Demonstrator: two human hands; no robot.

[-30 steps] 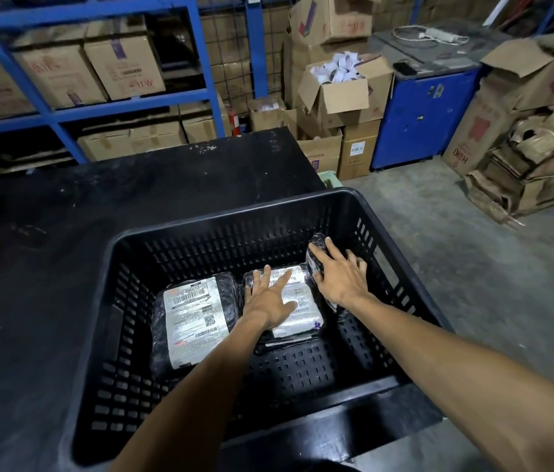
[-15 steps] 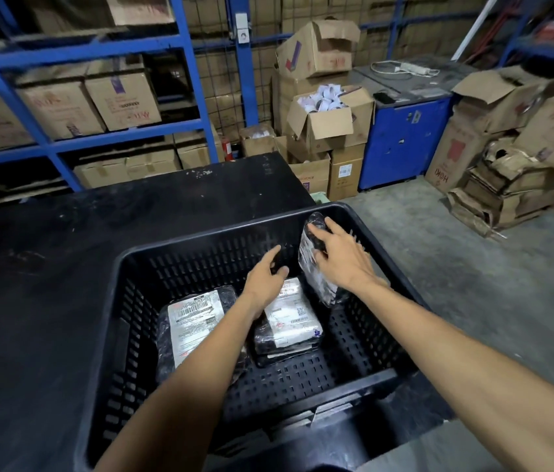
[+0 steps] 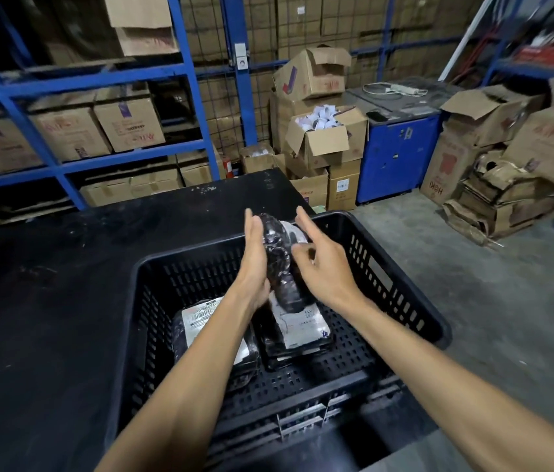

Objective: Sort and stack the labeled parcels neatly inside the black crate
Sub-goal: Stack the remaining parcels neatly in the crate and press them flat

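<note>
Above the black crate (image 3: 197,277), the left hand (image 3: 255,264) presses flat, fingers straight, against a raised parcel (image 3: 280,267). The right hand (image 3: 326,270) pinches the parcel's other side between thumb and fingers. Inside the crate, a labeled parcel (image 3: 200,321) lies flat beside a second parcel (image 3: 302,330).

Matt black plastic crate (image 3: 401,277), glossy crinkled black plastic parcel (image 3: 279,264), white paper label (image 3: 200,314), scuffed matt black surface (image 3: 47,301), brown cardboard boxes (image 3: 129,124), blue painted metal shelving (image 3: 197,97)

Single head-worn wide-angle view, facing forward and down, close over black crate (image 3: 200,249), blue shelving (image 3: 98,78) beyond.
</note>
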